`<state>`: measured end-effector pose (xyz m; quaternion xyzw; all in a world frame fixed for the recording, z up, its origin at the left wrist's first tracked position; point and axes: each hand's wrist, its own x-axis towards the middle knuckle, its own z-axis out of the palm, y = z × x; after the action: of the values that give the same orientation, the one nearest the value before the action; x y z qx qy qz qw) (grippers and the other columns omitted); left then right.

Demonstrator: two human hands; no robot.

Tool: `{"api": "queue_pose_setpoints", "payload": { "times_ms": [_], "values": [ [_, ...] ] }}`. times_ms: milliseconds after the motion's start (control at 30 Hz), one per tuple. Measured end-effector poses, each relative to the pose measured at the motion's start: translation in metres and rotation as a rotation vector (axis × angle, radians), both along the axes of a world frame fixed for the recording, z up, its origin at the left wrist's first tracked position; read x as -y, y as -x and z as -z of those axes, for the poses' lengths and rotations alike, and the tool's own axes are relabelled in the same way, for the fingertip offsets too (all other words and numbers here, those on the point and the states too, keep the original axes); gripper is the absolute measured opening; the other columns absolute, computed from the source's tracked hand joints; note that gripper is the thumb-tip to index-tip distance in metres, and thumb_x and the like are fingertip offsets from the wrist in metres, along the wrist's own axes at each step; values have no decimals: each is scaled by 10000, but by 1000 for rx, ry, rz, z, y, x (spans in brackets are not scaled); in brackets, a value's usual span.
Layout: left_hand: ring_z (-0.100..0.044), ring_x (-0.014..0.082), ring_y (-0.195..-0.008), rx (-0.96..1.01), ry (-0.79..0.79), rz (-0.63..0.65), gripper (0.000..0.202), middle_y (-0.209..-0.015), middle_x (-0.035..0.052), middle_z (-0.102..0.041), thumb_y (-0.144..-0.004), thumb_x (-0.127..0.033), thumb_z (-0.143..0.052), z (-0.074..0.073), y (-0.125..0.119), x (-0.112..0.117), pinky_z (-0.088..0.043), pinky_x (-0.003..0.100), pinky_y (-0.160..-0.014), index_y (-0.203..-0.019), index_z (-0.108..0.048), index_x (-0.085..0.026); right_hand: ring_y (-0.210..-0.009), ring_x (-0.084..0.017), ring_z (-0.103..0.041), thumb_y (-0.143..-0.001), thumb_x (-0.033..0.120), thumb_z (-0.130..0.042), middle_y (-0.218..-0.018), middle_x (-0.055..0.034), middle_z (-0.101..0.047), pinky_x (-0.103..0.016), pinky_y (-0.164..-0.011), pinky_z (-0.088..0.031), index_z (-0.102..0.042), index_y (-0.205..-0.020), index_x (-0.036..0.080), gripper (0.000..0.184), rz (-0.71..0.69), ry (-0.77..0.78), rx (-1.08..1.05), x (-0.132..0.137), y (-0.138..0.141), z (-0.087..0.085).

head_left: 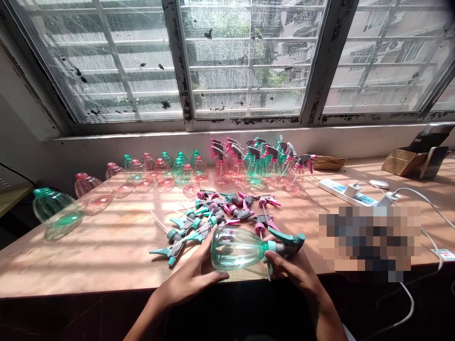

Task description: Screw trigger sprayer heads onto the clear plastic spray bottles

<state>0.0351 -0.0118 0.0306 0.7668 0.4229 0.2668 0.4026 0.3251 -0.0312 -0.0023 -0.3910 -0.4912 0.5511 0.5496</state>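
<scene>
A clear green spray bottle (pixel 236 248) lies sideways between my hands just above the table's front edge, its spray head (pixel 289 244) pointing right. My left hand (pixel 199 272) cradles the base end, thumb below and the other fingers partly hidden behind it. At the neck, my right hand (pixel 291 265) is closed around the collar and grey part of the spray head. Right behind the bottle lies a loose pile of pink, green and grey spray heads (pixel 232 210), some with thin dip tubes.
Open-necked pink and green bottles (pixel 163 175) stand at the back left. Bottles with spray heads (pixel 256 168) stand at the back centre. To the right are a power strip (pixel 346 192), cables, a cardboard box (pixel 405 158) and a blurred patch.
</scene>
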Motion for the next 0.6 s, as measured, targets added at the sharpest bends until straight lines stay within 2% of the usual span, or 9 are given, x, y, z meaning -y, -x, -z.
{"api": "queue_pose_setpoints", "payload": {
  "times_ms": [133, 200, 333, 500, 600],
  "values": [
    [-97, 333, -1592, 68, -26, 40, 957, -1739, 10, -96, -964, -415, -687, -1, -1, 0, -155, 484, -1288, -1649, -25, -323, -651, -187, -617, -775, 525, -858, -747, -24, -672, -280, -549, -493, -712, -1017, 193, 436, 26, 28, -29, 1, 2, -2],
    [-69, 322, -1593, 94, -40, 55, 924, -1737, 10, -99, -989, -410, -651, -1, -2, 1, -188, 459, -1283, -1650, -12, -317, -650, -193, -622, -759, 529, -868, -741, -23, -671, -291, -554, -511, -714, -988, 192, 436, 31, 56, -38, 1, 3, -4],
    [-65, 348, -1591, 81, -2, 30, 1019, -1735, 20, -126, -930, -397, -733, -1, -2, 1, -206, 474, -1278, -1650, -16, -317, -653, -184, -615, -753, 517, -876, -741, -16, -667, -280, -554, -511, -718, -968, 191, 422, 49, 64, -37, 3, 5, -6],
    [-200, 379, -1570, 29, 0, -3, 1013, -1725, 26, -208, -913, -406, -750, 2, 1, -1, -143, 532, -1284, -1642, -51, -335, -651, -177, -597, -750, 521, -873, -742, -4, -635, -270, -527, -495, -723, -994, 194, 435, 59, 78, -5, 1, 3, -1],
    [-146, 369, -1582, 57, -13, 25, 1005, -1735, 5, -165, -928, -391, -731, 4, 2, -2, -149, 528, -1284, -1640, -24, -342, -653, -167, -578, -757, 540, -862, -749, -4, -626, -261, -525, -482, -724, -1032, 190, 466, 35, 47, 41, -2, 1, 3]
  ]
}}
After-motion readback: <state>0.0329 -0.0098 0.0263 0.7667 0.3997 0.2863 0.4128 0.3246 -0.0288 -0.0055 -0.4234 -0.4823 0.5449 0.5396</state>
